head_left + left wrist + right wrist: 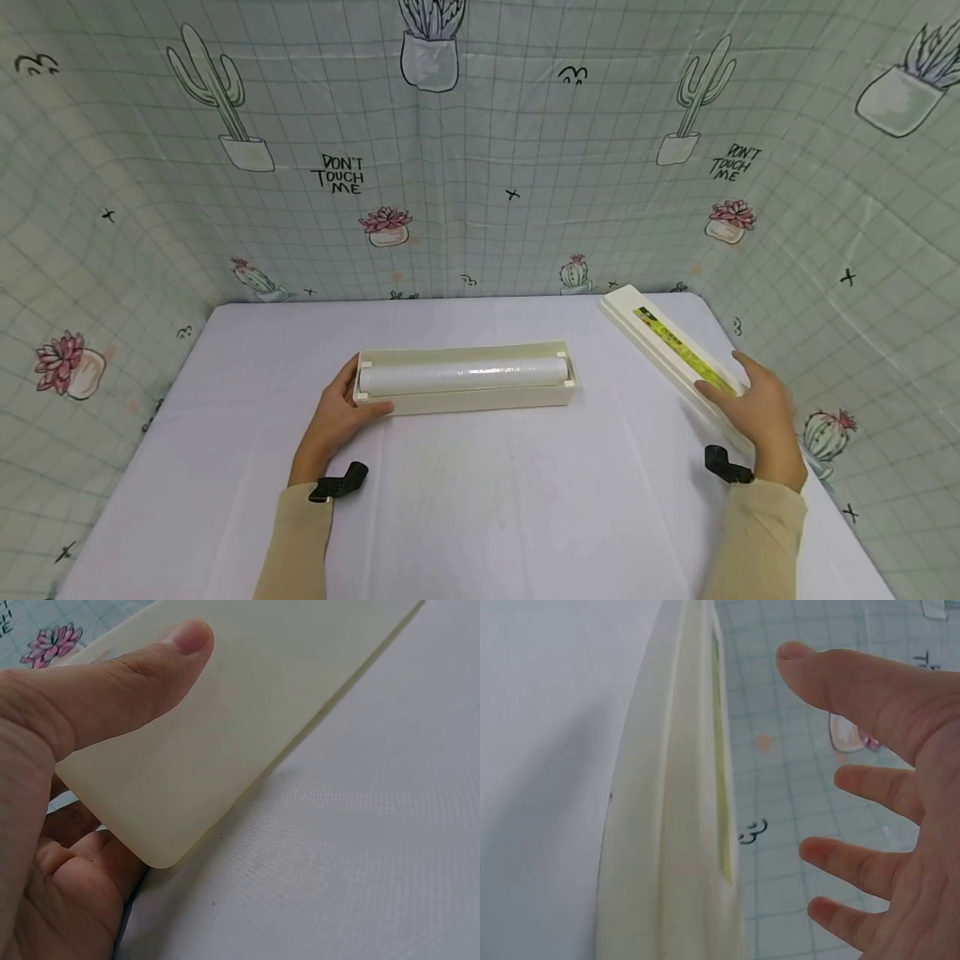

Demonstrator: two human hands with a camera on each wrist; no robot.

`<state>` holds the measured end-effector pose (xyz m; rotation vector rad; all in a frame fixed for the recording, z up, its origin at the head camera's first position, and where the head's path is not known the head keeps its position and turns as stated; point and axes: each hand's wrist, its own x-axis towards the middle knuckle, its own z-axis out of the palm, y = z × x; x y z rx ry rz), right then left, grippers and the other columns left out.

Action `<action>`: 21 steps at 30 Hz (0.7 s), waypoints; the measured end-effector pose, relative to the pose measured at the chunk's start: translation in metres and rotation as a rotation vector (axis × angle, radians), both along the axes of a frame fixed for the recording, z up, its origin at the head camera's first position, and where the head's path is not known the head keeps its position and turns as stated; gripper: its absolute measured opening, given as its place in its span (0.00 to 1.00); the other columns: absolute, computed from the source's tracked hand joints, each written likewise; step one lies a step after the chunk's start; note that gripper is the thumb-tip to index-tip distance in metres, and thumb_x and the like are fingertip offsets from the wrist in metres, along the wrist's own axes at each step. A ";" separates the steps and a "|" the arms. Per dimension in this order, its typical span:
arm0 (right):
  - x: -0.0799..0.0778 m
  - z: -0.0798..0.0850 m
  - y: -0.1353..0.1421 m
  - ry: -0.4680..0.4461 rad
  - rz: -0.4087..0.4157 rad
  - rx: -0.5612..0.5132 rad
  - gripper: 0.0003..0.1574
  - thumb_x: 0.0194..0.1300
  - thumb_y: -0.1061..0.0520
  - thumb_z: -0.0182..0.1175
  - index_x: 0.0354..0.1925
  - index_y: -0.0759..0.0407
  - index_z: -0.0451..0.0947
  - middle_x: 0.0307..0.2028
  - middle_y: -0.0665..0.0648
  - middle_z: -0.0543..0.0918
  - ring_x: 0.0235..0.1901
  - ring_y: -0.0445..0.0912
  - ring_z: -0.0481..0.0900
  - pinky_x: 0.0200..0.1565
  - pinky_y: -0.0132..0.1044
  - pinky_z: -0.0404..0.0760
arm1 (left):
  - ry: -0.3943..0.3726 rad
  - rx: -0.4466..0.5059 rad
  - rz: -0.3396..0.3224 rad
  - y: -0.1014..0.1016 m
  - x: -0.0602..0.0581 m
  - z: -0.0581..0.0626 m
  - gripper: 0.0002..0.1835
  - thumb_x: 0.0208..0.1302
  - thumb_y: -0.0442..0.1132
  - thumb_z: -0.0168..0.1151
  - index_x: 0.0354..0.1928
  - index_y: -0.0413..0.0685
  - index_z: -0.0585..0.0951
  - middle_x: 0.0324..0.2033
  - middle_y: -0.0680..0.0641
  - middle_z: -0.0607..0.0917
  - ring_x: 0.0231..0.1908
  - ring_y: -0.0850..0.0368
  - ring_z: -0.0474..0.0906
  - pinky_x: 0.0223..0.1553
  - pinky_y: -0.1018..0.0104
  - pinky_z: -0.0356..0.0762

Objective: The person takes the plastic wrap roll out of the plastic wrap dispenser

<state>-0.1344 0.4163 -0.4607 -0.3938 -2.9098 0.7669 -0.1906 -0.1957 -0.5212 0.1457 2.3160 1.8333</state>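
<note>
- The long cream box (480, 402) lay on the white table (480, 500), its left end in the left hand (341, 417) and its right end well apart from the right hand (759, 408).
- The left hand grasped that end, thumb pressed along the near wall and the other fingers behind.
- A white roll (465, 376) lay inside the uncovered box.
- The right hand was released, fingers spread, over the near part of the cream lid (663, 354); the right wrist view showed a gap between fingertips and lid.
- The lid slanted from far left to near right, right of the box.
- It bore a yellow-green label (684, 350), whose print was too small to read.
- The patterned cloth (495, 125) behind read "DON'T TOUCH ME" twice, left and right.
</note>
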 end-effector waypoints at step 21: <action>-0.044 0.047 -0.107 0.143 0.234 -0.066 0.55 0.66 0.40 0.68 0.79 0.63 0.57 0.72 0.78 0.63 0.70 0.73 0.61 0.64 0.72 0.62 | 0.012 0.032 -0.006 -0.001 0.001 0.000 0.61 0.58 0.39 0.79 0.84 0.52 0.46 0.79 0.43 0.59 0.76 0.46 0.61 0.64 0.77 0.67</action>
